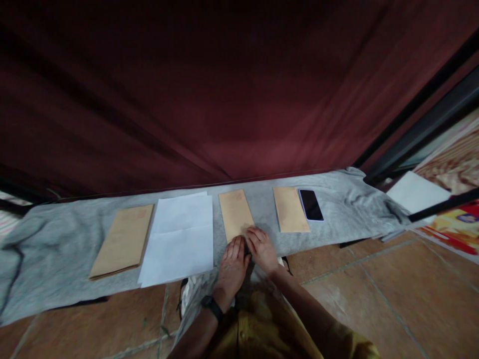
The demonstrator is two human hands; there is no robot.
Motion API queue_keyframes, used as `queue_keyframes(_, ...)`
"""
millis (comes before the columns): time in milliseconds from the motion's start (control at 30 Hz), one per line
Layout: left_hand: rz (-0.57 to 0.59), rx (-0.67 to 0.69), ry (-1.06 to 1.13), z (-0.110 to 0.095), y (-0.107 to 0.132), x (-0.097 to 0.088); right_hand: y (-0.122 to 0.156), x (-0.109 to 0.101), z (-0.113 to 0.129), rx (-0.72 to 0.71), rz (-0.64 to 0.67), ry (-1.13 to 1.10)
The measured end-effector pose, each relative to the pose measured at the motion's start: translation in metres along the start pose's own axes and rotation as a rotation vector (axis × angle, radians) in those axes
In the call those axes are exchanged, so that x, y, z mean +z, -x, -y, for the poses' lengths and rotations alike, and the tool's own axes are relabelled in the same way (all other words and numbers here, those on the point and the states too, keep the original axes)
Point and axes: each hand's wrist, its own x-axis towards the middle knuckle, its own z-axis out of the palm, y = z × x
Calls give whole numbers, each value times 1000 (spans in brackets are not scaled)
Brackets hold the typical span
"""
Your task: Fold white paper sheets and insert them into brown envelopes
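Note:
A tan paper envelope (236,209) lies in front of me on the grey cloth, its near end under my fingers. My left hand (232,264), with a black watch (212,307) on the wrist, bends over the envelope's near left corner. Beside it, my right hand (262,249) presses on the near right corner with curled fingers. Both hands seem to pinch that near edge, which they mostly cover. Another tan envelope (291,210) rests to the right, next to a dark-screened phone (311,205). Left of my hands lie white paper sheets (178,234) with a crease across.
A stack of brown envelopes (123,239) lies further left on the grey cloth (342,199) over a long narrow bench. A dark red curtain (232,99) hangs behind. Black metal bars (426,122) and a white sheet (417,192) are at right, above the tiled floor (355,294).

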Motion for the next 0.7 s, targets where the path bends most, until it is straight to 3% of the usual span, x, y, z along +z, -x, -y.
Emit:
queue_keyframes(133,2,25,-28,1,3,7,16,0,11,-85,72,18)
queue_keyframes(300,1,29,-56,1,4,10,23,-1,14,-65,118,102)
queue_keyframes(700,-11,-2,-11,2,5,10,27,-2,12,-22,91,147)
